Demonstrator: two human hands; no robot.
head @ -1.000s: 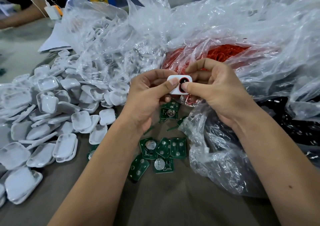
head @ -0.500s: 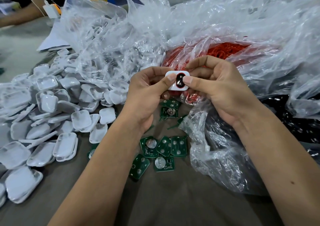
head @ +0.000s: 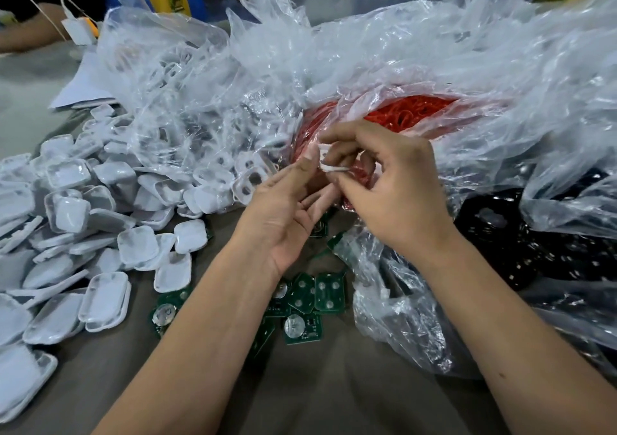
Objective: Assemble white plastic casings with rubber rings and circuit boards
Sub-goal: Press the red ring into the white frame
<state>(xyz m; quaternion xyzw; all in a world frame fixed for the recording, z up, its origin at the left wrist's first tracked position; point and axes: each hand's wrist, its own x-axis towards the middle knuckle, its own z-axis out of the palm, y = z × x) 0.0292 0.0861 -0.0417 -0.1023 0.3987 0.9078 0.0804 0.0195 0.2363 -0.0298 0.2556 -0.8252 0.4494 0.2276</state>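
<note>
Both hands, left point(head: 287, 214) and right point(head: 390, 187), pinch the small white plastic casing point(head: 329, 167) edge-on above the desk point(head: 334, 394). Looks light, stiff and slippery, so hold it by the rims.

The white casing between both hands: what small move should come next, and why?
Probably turn the white casing flat toward the camera. The right hand pinches it edge-on, the left hand steadies it, and its opening is hidden, so whether the ring is seated cannot be judged. The circuit boards wait on the table below.
</note>
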